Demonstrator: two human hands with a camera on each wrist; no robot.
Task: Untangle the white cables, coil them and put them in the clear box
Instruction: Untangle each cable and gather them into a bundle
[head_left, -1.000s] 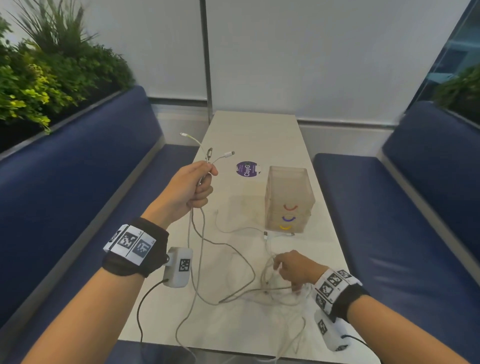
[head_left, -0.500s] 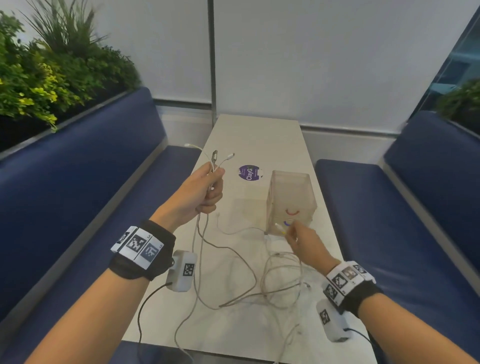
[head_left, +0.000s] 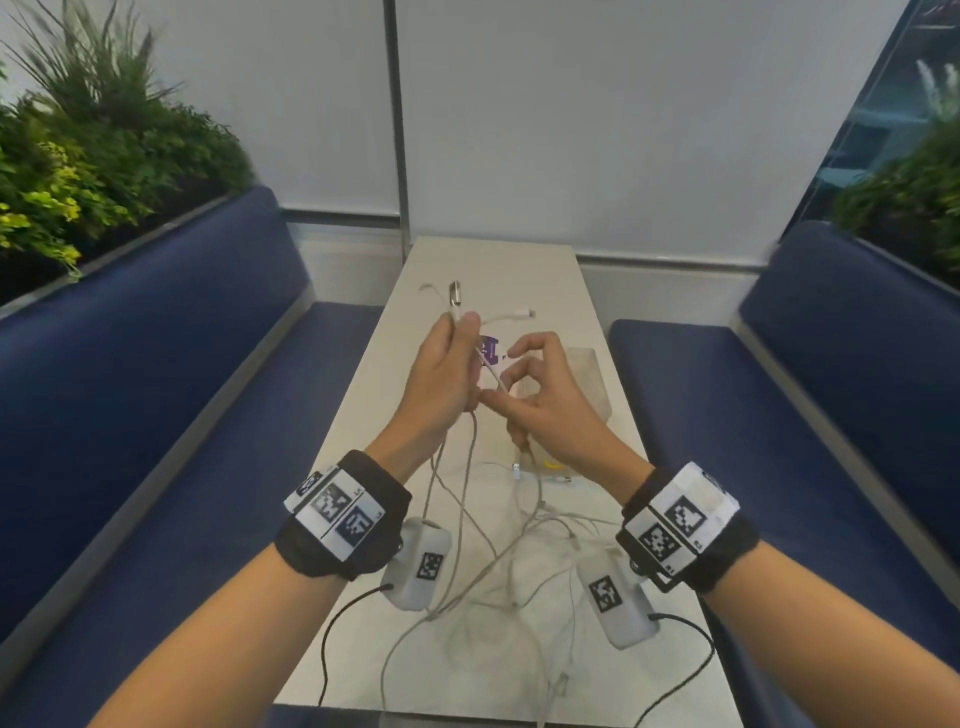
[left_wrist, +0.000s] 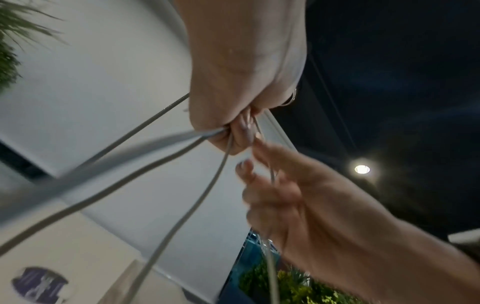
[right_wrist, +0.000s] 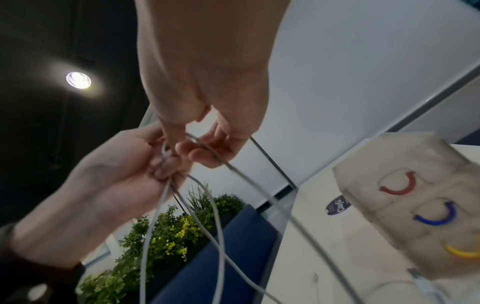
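Plainly the white cables (head_left: 470, 525) are light, limp and snag-prone; left hand (head_left: 441, 374) clamps several ends, right hand (head_left: 540, 395) at its 3 o'clock pinches one strand; best gripped near plugs.

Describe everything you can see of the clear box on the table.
The clear box is a tall, cloudy see-through plastic container standing upright on the pale table, right of a purple sticker. The right hand hides much of it from above. Its near wall shows stacked red, blue and yellow curved marks. Neither hand touches it.
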